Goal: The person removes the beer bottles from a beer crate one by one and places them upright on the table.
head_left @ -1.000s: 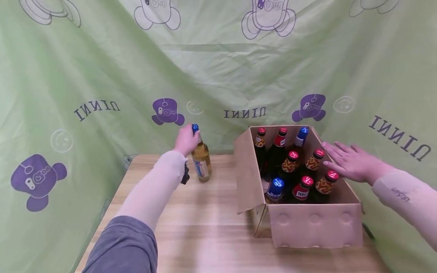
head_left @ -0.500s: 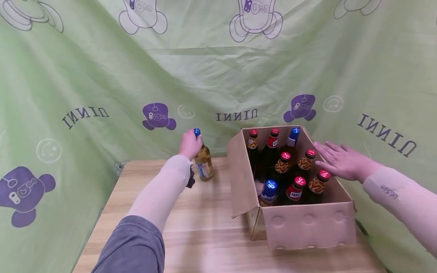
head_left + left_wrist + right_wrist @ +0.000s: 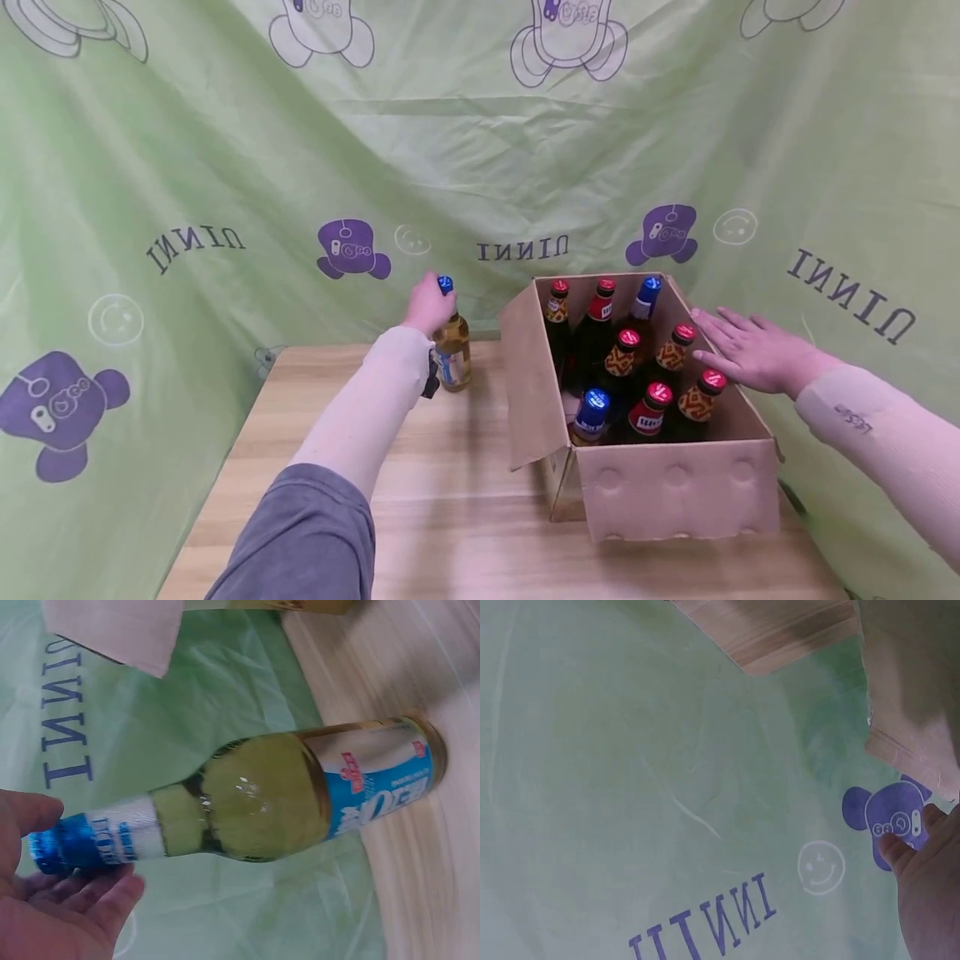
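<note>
Left of the carton [image 3: 678, 492], an amber glass bottle [image 3: 453, 337] stands on the tabletop [image 3: 420, 517], its foil-wrapped neck [image 3: 142, 825] pinched in the left grip [image 3: 430, 305]. The right grip [image 3: 757, 354], fingers straight, lies at the carton's right edge. The glass is likely heavy, rigid, slick and breakable; the neck suits lifting best.
</note>
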`<state>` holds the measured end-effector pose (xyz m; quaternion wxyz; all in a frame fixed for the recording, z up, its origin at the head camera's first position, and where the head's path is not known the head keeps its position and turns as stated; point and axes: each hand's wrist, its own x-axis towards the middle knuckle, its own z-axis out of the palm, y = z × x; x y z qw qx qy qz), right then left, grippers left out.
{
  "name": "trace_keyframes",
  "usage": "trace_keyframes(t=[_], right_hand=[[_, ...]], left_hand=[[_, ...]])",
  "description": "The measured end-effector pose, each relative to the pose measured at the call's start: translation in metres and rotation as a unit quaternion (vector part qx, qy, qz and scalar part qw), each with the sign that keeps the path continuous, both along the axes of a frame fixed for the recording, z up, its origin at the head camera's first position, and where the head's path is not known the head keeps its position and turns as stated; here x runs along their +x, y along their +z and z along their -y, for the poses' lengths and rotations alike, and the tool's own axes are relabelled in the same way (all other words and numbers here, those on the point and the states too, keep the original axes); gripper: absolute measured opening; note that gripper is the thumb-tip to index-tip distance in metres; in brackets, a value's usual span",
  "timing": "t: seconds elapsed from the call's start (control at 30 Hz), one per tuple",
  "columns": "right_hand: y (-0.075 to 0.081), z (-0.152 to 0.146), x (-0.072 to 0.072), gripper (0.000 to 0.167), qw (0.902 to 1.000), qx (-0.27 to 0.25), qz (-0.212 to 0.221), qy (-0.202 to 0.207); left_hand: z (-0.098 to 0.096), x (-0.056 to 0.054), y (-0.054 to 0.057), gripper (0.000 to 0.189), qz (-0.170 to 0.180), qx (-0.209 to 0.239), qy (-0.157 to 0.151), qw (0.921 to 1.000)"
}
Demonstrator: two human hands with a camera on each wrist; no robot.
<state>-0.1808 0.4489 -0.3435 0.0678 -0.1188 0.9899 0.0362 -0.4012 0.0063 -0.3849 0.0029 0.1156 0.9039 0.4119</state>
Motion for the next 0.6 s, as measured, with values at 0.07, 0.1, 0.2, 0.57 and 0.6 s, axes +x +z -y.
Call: trace_keyframes(t=[0.07, 0.1, 0.2, 0.57, 0.6], right_hand=[[0.000, -0.001, 0.000, 0.074, 1.0000, -0.003, 0.001, -0.003], [0.000, -0.001, 0.000, 0.074, 1.0000, -0.004, 0.001, -0.005], [0.001, -0.001, -0.001, 0.074, 1.0000, -0.005, 0.000, -0.008], [0.001, 0.000, -0.001, 0.073, 0.9999, -0.013, 0.000, -0.006], [0.000, 0.001, 0.000, 0.073, 0.9999, -0.014, 0.002, -0.005]], left_hand=[[-0.004, 0.006, 0.008, 0.059, -0.009, 0.008, 0.003, 0.9999], [-0.007, 0.010, 0.013, 0.061, -0.017, 0.016, 0.002, 0.9997], [-0.019, 0.031, 0.027, 0.060, -0.049, 0.026, -0.026, 0.9981], [-0.074, 0.131, 0.059, 0.040, -0.043, -0.004, -0.333, 0.9419], [-0.077, 0.138, 0.058, 0.038, -0.034, -0.010, -0.356, 0.9336]])
